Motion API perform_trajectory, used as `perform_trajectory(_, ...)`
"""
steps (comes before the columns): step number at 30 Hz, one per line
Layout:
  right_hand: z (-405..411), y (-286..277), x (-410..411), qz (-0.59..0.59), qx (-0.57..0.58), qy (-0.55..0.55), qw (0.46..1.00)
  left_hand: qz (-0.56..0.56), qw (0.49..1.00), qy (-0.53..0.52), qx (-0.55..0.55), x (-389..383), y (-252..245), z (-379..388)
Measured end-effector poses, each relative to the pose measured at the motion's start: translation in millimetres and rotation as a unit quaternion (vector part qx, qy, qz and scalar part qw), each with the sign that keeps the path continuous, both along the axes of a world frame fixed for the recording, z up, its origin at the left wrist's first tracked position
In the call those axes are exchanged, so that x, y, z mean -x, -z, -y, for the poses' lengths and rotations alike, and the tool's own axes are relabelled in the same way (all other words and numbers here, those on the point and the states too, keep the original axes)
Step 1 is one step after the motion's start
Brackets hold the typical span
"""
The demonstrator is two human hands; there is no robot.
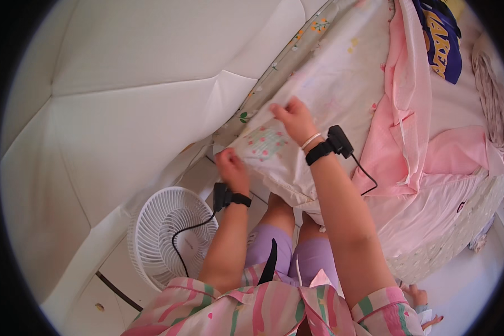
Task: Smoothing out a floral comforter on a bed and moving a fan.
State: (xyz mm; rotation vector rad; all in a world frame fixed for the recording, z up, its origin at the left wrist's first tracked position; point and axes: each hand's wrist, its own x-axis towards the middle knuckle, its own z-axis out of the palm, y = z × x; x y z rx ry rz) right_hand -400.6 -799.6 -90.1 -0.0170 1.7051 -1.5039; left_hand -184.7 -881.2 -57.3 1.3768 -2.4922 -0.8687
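Observation:
A white quilt with a floral print (315,92) lies over the bed and hangs at its near edge. My left hand (233,168) is closed on the quilt's near left corner. My right hand (292,117) grips the same quilt by its left edge, farther up, with the fingers bent. Between my hands the cloth shows a pale green patch with red dots. Both wrists wear black straps with small black devices and cables. A pink blanket (407,96) lies rumpled to the right of the quilt.
A white electric fan (172,235) stands on the tiled floor at lower left. Pale padded panels (143,126) rise along the left. A purple cloth with yellow lettering (443,46) and a beige cloth (489,88) lie at upper right. Another person's hand (418,294) shows at lower right.

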Motion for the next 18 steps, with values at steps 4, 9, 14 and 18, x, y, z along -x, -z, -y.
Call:
perform_trajectory(4, 27, -54, 1, -0.297, 0.070, 0.035, 0.952, 0.060, 0.988, 0.016, 0.143, 7, -7, 14)
perform_trajectory(9, 26, -32, 28, -0.500, -0.113, -0.053, 0.857, 0.098, 0.982, 0.120, 0.108, 51, -3, 5)
perform_trajectory(14, 40, -9, 29, -0.483, -0.151, -0.141, 0.851, 0.180, 0.970, 0.124, 0.108, 58, 24, 27)
perform_trajectory(18, 44, 1, 35, -0.437, -0.199, -0.175, 0.859, 0.261, 0.963, 0.039, 0.043, 63, 28, 47)
